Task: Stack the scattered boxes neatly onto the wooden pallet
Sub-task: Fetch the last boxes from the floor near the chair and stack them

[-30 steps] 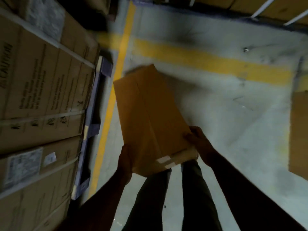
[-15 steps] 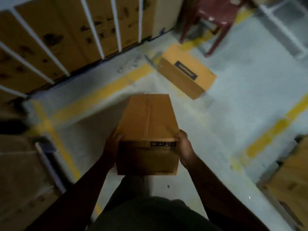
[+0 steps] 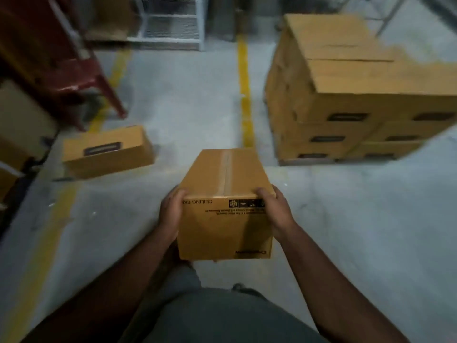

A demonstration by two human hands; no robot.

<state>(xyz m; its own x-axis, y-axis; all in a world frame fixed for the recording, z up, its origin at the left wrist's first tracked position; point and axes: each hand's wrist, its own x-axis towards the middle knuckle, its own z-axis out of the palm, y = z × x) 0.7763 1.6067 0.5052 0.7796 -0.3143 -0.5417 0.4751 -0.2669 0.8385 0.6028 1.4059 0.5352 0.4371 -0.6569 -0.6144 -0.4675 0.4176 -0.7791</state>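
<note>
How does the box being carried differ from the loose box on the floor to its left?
The carried box is off the floor, gripped by the left hand and right hand; the floor box lies untouched. The carried box points lengthwise away, the floor box sits crosswise. Both are brown cardboard.

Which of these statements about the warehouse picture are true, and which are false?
1. Both hands, left hand and right hand, hold the long brown cardboard box. True.
2. The stacked cardboard boxes stand to the person's left. False: to the right.
3. One brown cardboard box lies on the grey concrete floor. True.
4. The floor lines are white. False: the painted line is yellow.
</note>
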